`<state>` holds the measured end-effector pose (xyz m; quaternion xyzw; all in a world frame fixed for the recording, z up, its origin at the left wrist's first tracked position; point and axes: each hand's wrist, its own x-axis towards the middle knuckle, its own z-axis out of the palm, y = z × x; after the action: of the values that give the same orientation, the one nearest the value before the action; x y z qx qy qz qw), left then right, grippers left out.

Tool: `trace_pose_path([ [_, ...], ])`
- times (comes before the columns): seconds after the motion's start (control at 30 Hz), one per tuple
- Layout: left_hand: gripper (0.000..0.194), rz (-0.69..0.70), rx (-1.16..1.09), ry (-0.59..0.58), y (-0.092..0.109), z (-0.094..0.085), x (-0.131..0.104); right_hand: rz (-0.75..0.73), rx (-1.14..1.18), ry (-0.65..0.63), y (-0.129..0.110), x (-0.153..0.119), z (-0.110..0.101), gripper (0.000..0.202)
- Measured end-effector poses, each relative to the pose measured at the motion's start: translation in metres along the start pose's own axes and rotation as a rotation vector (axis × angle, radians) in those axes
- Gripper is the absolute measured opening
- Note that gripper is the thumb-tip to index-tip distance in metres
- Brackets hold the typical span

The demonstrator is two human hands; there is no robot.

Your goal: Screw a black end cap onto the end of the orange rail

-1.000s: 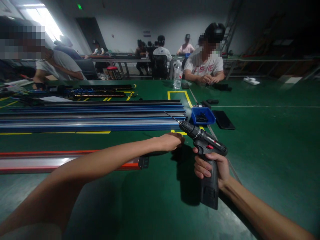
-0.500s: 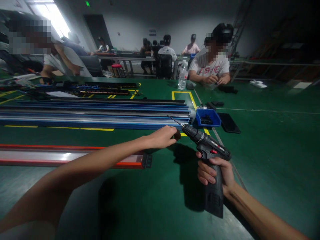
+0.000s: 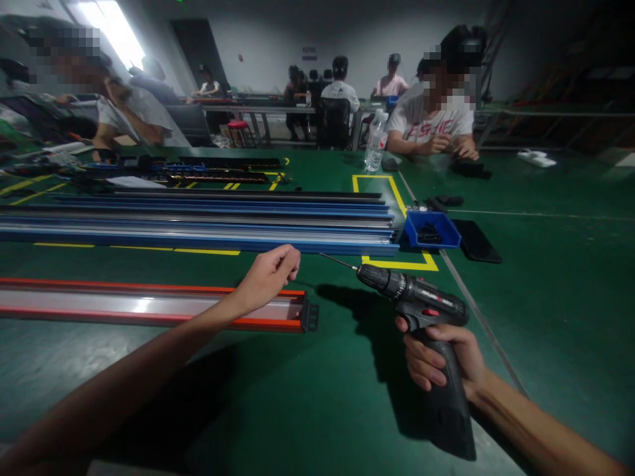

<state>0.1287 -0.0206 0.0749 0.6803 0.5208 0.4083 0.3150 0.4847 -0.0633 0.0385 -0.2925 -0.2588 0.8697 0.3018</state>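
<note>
My right hand [image 3: 441,357] is wrapped round the grip of a black cordless drill [image 3: 421,297], whose long thin bit points left. Over the right part of an orange-edged metal profile [image 3: 149,305] hovers my left hand [image 3: 270,274], its fingers curled together; what they hold, if anything, is hidden. A black end cap [image 3: 310,314] with slots sits at the right end of that profile. Behind my left hand lie several long blue and black profiles [image 3: 248,231], side by side. To their right stands a blue bin [image 3: 432,230] with small black parts in it.
A dark flat tablet-like object [image 3: 479,241] lies right of the bin. Farther back stands a clear water bottle [image 3: 376,142]. Across the green table [image 3: 555,317] sit a person at the right [image 3: 429,122] and another at the left. Yellow tape [image 3: 401,264] marks the tabletop.
My left hand has moved left, away from the drill bit and over the orange-edged profile. The drill in my right hand has shifted slightly right and down in view, its bit tilting flatter.
</note>
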Motion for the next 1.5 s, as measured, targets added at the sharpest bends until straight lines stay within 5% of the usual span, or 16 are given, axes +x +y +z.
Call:
trace_pose_path([
  [0.1,0.055,-0.032,-0.052,0.034,-0.001,0.009,-0.003,0.011,-0.005,0.028,0.0,-0.001,-0.001,0.023],
  [0.23,0.04,-0.065,-0.142,-0.032,-0.002,0.014,-0.004,0.03,-0.017,0.039,-0.001,-0.001,-0.003,0.024],
  [0.47,0.033,0.014,-0.143,0.076,-0.008,0.019,-0.008,0.038,-0.015,0.013,-0.002,-0.001,-0.002,0.023],
  [0.73,0.027,0.207,0.037,0.003,-0.007,0.018,-0.015,0.015,0.056,-0.129,0.001,0.002,-0.012,0.029],
  [1.1,0.03,0.099,0.056,0.001,-0.014,0.016,-0.018,0.033,0.1,-0.167,0.002,0.002,-0.014,0.027],
  [1.5,0.022,-0.019,-0.125,0.167,-0.009,0.018,-0.014,0.074,0.12,-0.117,0.005,-0.001,-0.011,0.024],
])
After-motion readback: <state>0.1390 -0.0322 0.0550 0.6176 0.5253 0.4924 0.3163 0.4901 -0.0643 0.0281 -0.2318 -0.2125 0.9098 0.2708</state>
